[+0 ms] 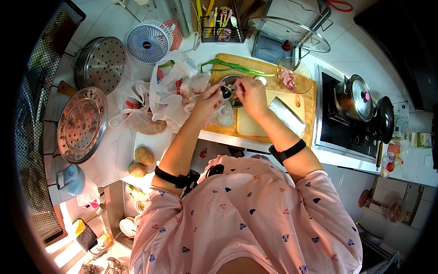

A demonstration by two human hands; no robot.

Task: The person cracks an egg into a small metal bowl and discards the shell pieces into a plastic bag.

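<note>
My left hand (208,102) is closed on a small dark, shiny item (225,92), too small to name, at the left rim of a metal bowl (236,102). Over the bowl's right side, my right hand (251,94) has its fingertips pinched together; what is between them is hidden. Pale food pieces lie in the bowl. Beneath are a wooden board (309,106) and a cream cutting board (251,125) with a cleaver (286,116) on it. Green onions (239,66) lie behind the bowl, and a glass bowl (303,73) holds raw meat (287,78).
Plastic bags (171,92), potatoes (144,156), a fan (147,42) and steamer trays (82,125) stand to the left. On the right, a lidded pot (357,97) and a wok (385,120) are on the stove (328,126). A glass lid (304,32) leans behind the board.
</note>
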